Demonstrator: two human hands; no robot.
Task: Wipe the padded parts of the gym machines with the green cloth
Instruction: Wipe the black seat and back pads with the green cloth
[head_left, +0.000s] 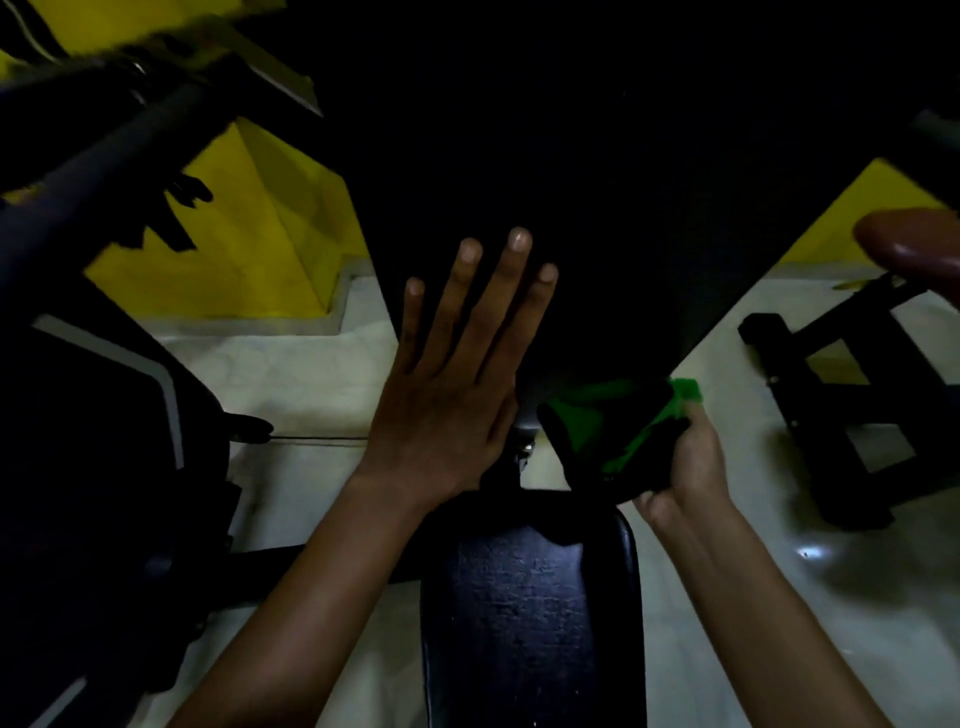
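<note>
While the left hand (447, 395) is laid flat with straight, spread fingers against the lower edge of the dark back pad (597, 234), nothing is grasped by it. The green cloth (618, 421) is bunched and gripped in the right hand (685, 462), pressed at the pad's bottom right edge, just above the black seat pad (530, 613). 2 bare forearms are seen from below. A red padded seat (914, 244) on a black frame (852, 395) is seen at right, well apart. A pale floor (291, 374) and yellow wall (260, 234) are visible behind. Dim, blurred machine parts are seen at left.
</note>
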